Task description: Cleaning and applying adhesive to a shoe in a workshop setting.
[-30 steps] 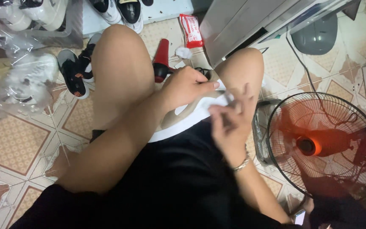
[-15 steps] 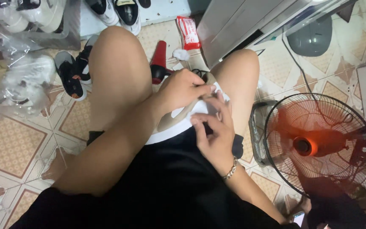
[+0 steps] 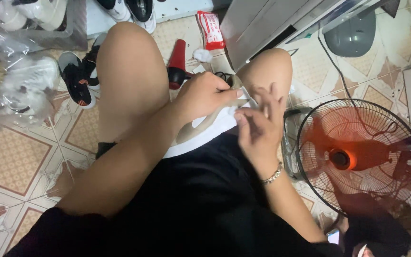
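Between your knees, your left hand (image 3: pixel 203 95) still grips the beige, white-soled shoe (image 3: pixel 205 126) on your lap, while your right hand (image 3: pixel 258 121) has closed back in, fingers pinching a white wipe (image 3: pixel 243 105) against it.

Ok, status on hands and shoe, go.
Left hand grips beige shoe on lap. Right hand presses white cloth against it. Fan at right, apart.

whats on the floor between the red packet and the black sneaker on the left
In the head view, a red cone-shaped tool with a black base lies on the tiles between the red packet and the black sneaker; the raised knee hides part of that stretch.
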